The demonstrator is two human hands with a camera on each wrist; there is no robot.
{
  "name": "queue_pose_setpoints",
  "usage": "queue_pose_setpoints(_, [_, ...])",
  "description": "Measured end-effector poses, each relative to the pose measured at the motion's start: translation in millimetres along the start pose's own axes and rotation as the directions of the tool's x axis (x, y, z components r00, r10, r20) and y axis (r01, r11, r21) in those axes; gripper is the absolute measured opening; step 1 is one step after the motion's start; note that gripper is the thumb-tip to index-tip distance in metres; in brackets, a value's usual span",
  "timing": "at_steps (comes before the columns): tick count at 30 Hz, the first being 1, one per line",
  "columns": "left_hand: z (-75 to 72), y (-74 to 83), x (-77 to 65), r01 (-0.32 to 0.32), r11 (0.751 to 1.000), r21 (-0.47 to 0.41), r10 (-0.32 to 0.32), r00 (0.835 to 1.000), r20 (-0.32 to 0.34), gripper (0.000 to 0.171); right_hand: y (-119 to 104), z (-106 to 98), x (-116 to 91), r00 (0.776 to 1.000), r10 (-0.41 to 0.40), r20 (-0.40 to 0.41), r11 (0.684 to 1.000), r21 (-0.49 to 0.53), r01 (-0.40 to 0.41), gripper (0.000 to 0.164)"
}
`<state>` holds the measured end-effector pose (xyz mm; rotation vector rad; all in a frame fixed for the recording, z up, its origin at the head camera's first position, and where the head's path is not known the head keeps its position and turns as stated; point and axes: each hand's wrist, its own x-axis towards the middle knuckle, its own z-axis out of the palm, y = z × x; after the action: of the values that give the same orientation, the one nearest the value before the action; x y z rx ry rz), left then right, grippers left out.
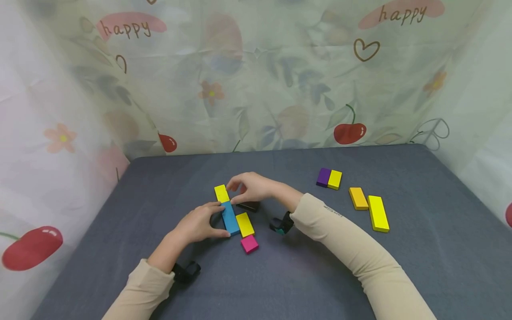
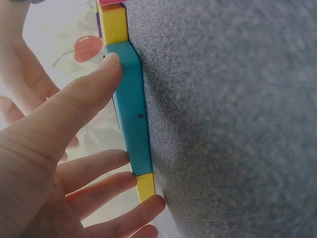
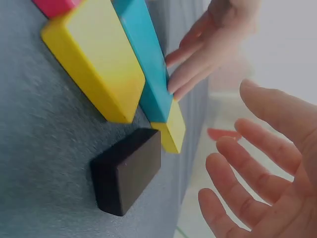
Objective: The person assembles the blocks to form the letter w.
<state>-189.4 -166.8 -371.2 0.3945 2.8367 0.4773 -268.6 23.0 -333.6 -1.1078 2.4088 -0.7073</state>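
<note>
My left hand [image 1: 199, 222] lies along the left side of a long blue block [image 1: 230, 218], its thumb near the close end and its fingertips by the far end. Touching that far end is a small yellow block [image 1: 222, 193]. My right hand [image 1: 254, 186] hovers over the right side of these two, fingers spread and loosely bent, holding nothing. Under it lies a black block [image 3: 136, 173], partly hidden in the head view. Against the blue block's right side sits another yellow block [image 1: 245, 224], with a pink block [image 1: 250, 244] at its near end.
Farther right on the dark grey table [image 1: 304, 275], a purple block [image 1: 323, 177] sits side by side with a yellow one [image 1: 335, 179]. Closer in are an orange block [image 1: 358, 198] and a long yellow block [image 1: 378, 213]. A printed curtain [image 1: 256, 89] hangs behind the table.
</note>
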Motion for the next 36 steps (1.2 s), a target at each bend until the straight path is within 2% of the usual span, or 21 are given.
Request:
queue_pose_setpoints(8, [-0.5, 0.2, 0.2, -0.015, 1.000, 0.000, 0.015, 1.000, -0.008, 0.077, -5, 11, -30, 0.994, -0.102, 0.027, 0.994, -0.039, 0.103, 0.035])
queue_pose_setpoints(12, [-0.8, 0.1, 0.4, -0.020, 1.000, 0.010, 0.021, 1.000, -0.012, 0.077, -5, 21, -43, 0.991, -0.123, 0.053, 0.991, -0.052, 0.125, 0.033])
queue_pose_setpoints(22, [0.6, 1.2, -0.1, 0.011, 1.000, 0.020, -0.011, 1.000, -0.010, 0.076, -5, 44, -62, 0.993, -0.046, 0.106, 0.997, -0.055, 0.052, 0.034])
queue_pose_setpoints(36, [1.1, 0.7, -0.6, -0.001, 1.000, 0.012, 0.001, 1.000, -0.023, 0.076, -7, 59, -63, 0.996, -0.018, 0.091, 0.993, -0.114, 0.028, 0.033])
